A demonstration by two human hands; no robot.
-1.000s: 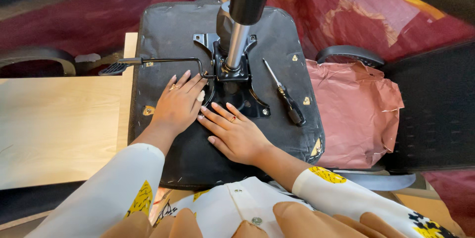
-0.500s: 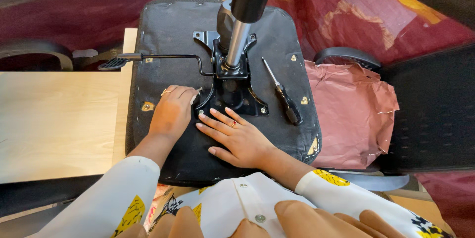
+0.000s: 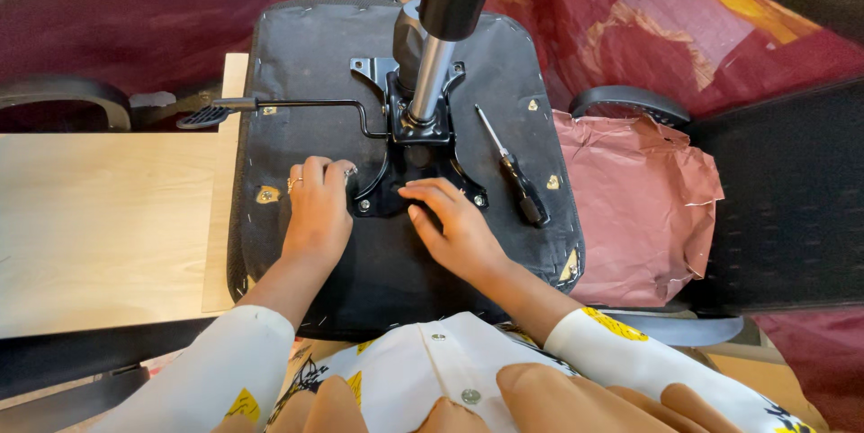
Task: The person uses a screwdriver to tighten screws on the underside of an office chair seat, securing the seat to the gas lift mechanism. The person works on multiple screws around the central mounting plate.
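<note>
Both hands rest on the underside of an upturned black office-chair seat [image 3: 306,64], working at its metal mechanism plate [image 3: 416,176]. Left hand [image 3: 317,208], rings on its fingers, lies knuckles-up with fingers curled at the plate's near-left corner; whether it grips anything cannot be told. Right hand [image 3: 454,228] lies flat and empty, fingertips touching the plate's near edge.

From the plate's centre a gas-lift column [image 3: 441,37] rises toward the camera, already seated in its socket, and a bent height lever [image 3: 279,107] runs off to the left, ending over the pale wooden board [image 3: 99,217] beside the seat. Bolts show at the plate's near corners; how tight they are cannot be judged. A black-handled screwdriver [image 3: 511,170] lies loose on the seat just right of the plate, untouched. Crumpled pinkish-brown wrapping paper [image 3: 639,208] sits to the right, with dark armrests [image 3: 630,102] at both sides, apparently not yet fitted to the seat.
</note>
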